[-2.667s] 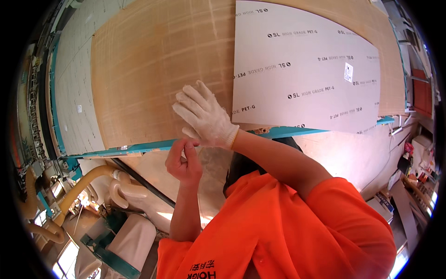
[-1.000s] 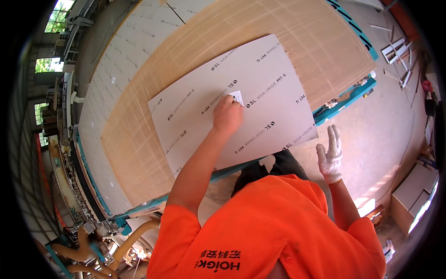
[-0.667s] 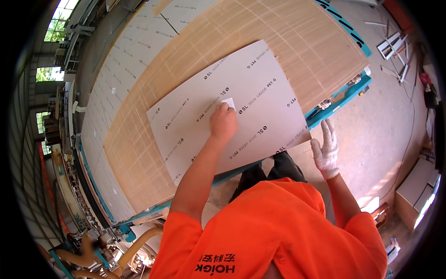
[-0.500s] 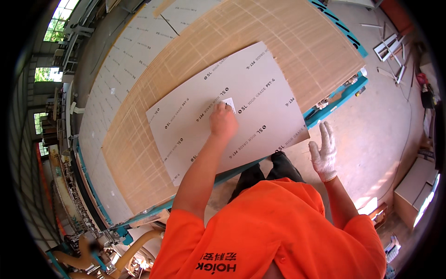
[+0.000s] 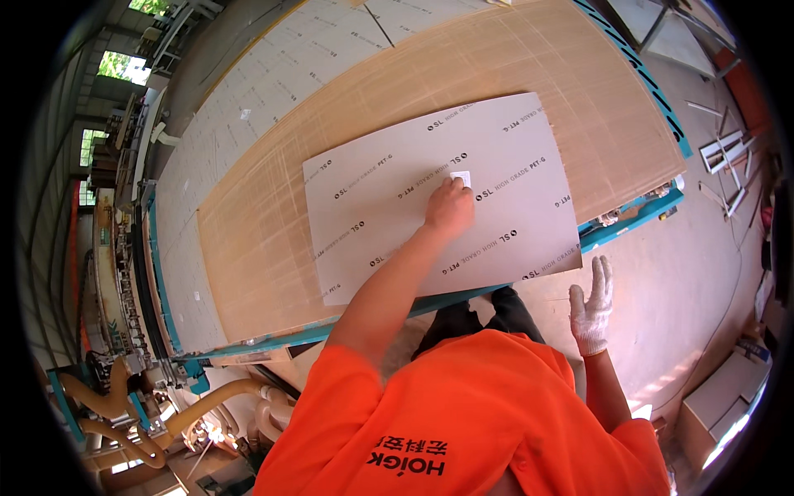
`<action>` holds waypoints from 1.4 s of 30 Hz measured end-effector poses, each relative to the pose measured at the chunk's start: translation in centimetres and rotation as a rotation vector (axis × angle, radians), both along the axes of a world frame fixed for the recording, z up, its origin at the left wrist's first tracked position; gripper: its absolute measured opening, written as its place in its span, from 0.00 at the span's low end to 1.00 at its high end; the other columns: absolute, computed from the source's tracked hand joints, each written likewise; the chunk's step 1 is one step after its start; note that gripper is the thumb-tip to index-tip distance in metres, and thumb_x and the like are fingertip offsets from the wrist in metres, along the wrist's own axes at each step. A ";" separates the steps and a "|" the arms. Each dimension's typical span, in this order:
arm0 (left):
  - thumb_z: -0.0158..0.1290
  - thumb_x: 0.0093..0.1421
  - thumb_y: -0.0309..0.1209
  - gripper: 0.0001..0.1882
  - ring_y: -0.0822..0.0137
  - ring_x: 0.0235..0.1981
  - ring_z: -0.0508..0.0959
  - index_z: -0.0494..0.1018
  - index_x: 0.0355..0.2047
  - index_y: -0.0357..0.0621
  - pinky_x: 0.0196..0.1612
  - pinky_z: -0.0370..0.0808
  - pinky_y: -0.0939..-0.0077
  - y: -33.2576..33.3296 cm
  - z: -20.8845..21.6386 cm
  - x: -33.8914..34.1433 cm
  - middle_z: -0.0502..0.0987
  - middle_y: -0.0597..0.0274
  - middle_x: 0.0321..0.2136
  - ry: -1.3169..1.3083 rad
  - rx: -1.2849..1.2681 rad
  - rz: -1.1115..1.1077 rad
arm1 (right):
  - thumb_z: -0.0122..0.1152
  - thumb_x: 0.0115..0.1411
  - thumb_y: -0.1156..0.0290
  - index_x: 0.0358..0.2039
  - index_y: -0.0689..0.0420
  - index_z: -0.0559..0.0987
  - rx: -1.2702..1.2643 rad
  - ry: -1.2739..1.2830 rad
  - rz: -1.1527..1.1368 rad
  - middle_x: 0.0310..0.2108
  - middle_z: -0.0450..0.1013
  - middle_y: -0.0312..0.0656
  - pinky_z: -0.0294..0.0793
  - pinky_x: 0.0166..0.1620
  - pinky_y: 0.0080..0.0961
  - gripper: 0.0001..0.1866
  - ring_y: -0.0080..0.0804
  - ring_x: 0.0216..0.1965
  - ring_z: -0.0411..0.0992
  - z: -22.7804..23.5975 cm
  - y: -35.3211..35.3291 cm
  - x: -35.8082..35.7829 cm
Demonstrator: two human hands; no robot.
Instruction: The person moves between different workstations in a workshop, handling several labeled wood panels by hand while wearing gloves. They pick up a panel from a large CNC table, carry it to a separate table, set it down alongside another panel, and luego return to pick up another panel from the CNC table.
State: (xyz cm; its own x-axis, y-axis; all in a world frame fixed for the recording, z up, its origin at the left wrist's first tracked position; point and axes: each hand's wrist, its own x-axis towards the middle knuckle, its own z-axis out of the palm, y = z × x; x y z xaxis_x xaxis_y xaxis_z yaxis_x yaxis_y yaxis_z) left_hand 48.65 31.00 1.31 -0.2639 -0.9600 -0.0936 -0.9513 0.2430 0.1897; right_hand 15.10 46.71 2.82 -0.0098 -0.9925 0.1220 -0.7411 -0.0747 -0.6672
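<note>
My bare left hand (image 5: 451, 207) rests on a light grey printed panel (image 5: 389, 217), its fingers closed and pressed at a small white label (image 5: 463, 177). Part of this label lies hidden under the fingers. The panel lies flat on a large brown board surface (image 5: 256, 240), with its near edge close to the table's teal edge. Off the panel's near right corner, my right hand (image 5: 592, 310) in a white knit glove hangs in the air. Its fingers stretch out and hold nothing.
Beyond the brown surface lie larger printed sheets (image 5: 289, 70). A teal frame (image 5: 633, 219) borders the table on the right. Machinery with tan hoses (image 5: 215, 405) stands at lower left. White frame pieces (image 5: 728, 157) and a box-like cabinet (image 5: 721, 397) are on the right-hand floor.
The whole view has turned, so the panel, table and both hands sit farther right in the picture. My left hand stays at the label; my right hand stays open in the air.
</note>
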 end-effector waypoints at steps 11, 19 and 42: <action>0.56 0.51 0.28 0.05 0.55 0.34 0.79 0.76 0.24 0.39 0.35 0.80 0.57 -1.3 0.5 4.8 0.78 0.54 0.30 0.109 -0.373 0.021 | 0.65 0.49 0.70 0.62 0.61 0.68 -0.218 0.171 0.513 0.63 0.63 0.54 0.47 0.72 0.68 0.38 0.56 0.70 0.56 3.0 -2.2 7.0; 0.58 0.50 0.21 0.05 0.64 0.19 0.74 0.73 0.22 0.40 0.25 0.72 0.71 3.7 9.0 15.2 0.74 0.58 0.21 0.569 -0.548 0.514 | 0.67 0.47 0.70 0.58 0.63 0.70 -0.213 0.300 0.861 0.60 0.64 0.56 0.53 0.68 0.69 0.36 0.59 0.65 0.60 3.4 -6.2 14.3; 0.52 0.60 0.16 0.05 0.74 0.29 0.72 0.72 0.27 0.35 0.33 0.68 0.82 23.8 12.4 24.1 0.77 0.56 0.32 1.166 -0.919 0.708 | 0.66 0.53 0.69 0.44 0.68 0.83 0.045 0.267 0.608 0.30 0.79 0.37 0.76 0.37 0.25 0.20 0.24 0.30 0.75 34.6 -31.2 26.4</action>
State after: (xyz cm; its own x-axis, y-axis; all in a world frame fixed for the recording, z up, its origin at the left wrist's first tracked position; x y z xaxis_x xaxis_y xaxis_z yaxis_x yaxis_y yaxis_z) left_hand 72.74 54.75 13.66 0.7095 -0.5311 0.4631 -0.3712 0.2770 0.8863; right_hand 41.51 15.56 37.38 0.5781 -0.8160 0.0015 -0.7159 -0.5080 -0.4790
